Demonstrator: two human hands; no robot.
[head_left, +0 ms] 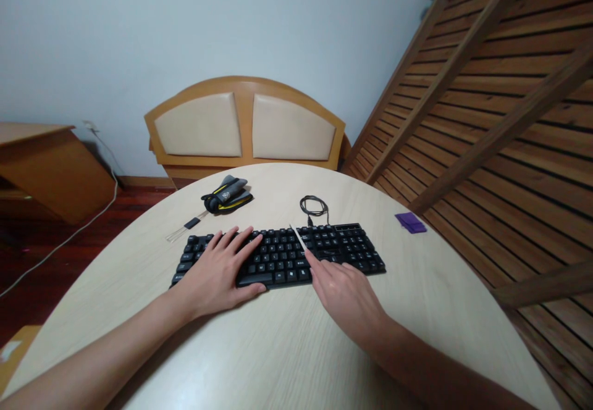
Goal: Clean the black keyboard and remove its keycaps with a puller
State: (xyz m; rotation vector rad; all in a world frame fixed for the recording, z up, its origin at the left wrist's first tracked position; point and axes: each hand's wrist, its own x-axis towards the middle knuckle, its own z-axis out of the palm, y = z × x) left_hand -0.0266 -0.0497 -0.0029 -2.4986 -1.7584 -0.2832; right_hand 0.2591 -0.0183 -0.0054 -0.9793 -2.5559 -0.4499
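Observation:
A black computer keyboard (278, 259) lies across the round table. My left hand (222, 271) rests on its left part, fingers spread over the keys and thumb along the near edge. My right hand (345, 292) is closed around a thin, pale, pointed tool (299, 237), its exact kind unclear. The tool's tip points away from me over the keyboard's upper rows, right of the middle. Whether the tip touches a key cannot be made out. My right fingers hide some keys below it. Behind the keyboard lies its coiled black cable (315, 213) with a plug.
On the pale round table (259, 348), a folded grey, black and yellow bundle (228, 197) lies at the back left. Beside it is a wire tool with a black grip (191, 223). A folded purple cloth (410, 222) lies right. A wooden slatted frame (486, 120) leans close by.

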